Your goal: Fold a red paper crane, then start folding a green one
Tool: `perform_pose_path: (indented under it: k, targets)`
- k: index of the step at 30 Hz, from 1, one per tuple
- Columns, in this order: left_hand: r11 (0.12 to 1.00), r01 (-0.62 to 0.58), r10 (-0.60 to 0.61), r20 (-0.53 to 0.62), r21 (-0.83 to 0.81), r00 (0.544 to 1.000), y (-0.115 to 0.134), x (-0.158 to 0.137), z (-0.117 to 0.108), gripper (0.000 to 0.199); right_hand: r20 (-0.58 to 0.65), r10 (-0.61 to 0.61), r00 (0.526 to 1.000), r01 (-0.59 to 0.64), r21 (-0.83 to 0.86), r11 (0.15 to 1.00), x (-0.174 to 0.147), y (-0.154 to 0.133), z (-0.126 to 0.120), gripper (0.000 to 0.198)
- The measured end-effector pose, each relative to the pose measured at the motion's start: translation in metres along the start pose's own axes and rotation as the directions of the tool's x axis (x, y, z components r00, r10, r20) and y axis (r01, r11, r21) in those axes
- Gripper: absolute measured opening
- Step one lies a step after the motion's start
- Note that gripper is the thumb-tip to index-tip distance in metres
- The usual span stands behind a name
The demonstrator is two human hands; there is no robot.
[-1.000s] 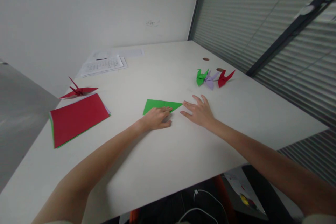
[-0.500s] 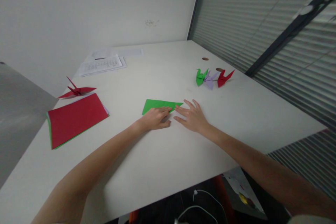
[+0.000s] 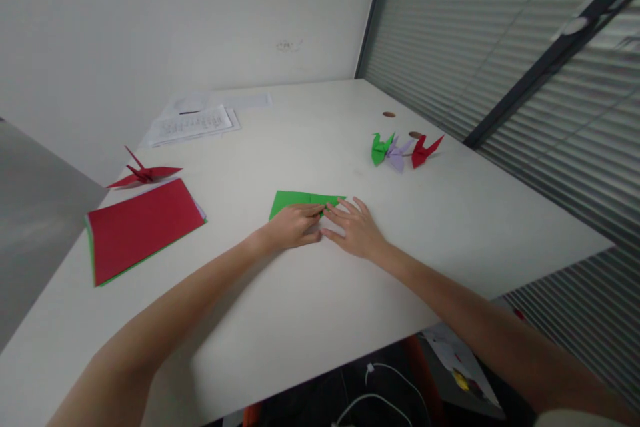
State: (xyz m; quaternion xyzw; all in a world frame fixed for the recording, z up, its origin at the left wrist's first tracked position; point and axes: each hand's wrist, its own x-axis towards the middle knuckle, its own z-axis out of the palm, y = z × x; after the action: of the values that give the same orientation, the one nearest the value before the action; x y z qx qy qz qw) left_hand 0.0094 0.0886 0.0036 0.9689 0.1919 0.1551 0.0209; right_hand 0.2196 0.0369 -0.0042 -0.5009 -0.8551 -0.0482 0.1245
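A folded piece of green paper lies flat on the white table, tapering to a point at its right end. My left hand rests on its near edge, fingers stretched out and laid together, hiding part of the paper. With fingers spread, my right hand touches the paper's right part, its fingertips close to those of my left hand. Neither hand grips anything.
Green, lilac and red paper cranes stand at the back right. Another red crane sits left, behind a stack of coloured paper. Written sheets lie at the back left. Blinds line the right side.
My right hand has slid left along the green paper, now closer to my left hand. My left hand stays in nearly the same place on the paper.
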Motion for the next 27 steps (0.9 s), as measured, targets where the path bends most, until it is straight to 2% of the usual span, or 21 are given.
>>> perform_pose_path:
  k: [2, 5, 12, 20, 23, 25, 27]
  targets:
    - [0.998, 0.008, -0.009, 0.009, 0.066, 1.0, 0.005, -0.006, -0.005, 0.041, 0.004, 0.022, 1.0, -0.022, 0.0, 1.0, 0.0, 0.0, 0.001, 0.058]
    - [0.999, 0.01, -0.013, 0.063, 0.039, 0.998, 0.012, -0.019, -0.011, 0.05, -0.004, 0.042, 0.999, -0.042, 0.005, 0.999, -0.001, 0.0, 0.0, 0.059]
    - [0.994, 0.103, -0.102, 0.047, -0.031, 0.994, 0.016, -0.034, -0.009, 0.051, -0.019, 0.063, 0.998, -0.063, -0.015, 0.998, -0.002, 0.0, -0.002, 0.057]
    - [0.989, 0.126, -0.121, 0.062, -0.076, 0.991, 0.014, -0.035, -0.007, 0.049, -0.028, 0.154, 0.988, -0.154, -0.001, 0.988, 0.007, 0.031, -0.002, 0.053]
    - [0.989, 0.122, -0.117, 0.058, -0.085, 0.991, 0.015, -0.035, -0.007, 0.049, -0.035, 0.103, 0.994, -0.102, 0.022, 0.995, 0.009, 0.021, -0.006, 0.059]
    - [0.989, 0.122, -0.118, 0.051, -0.087, 0.992, 0.015, -0.034, -0.008, 0.049, -0.031, 0.001, 1.0, 0.001, 0.05, 0.999, 0.009, 0.007, -0.009, 0.062]
    - [0.988, 0.126, -0.122, 0.045, -0.09, 0.991, 0.015, -0.034, -0.008, 0.05, 0.024, -0.132, 0.991, 0.129, 0.089, 0.988, 0.008, -0.006, -0.01, 0.064]
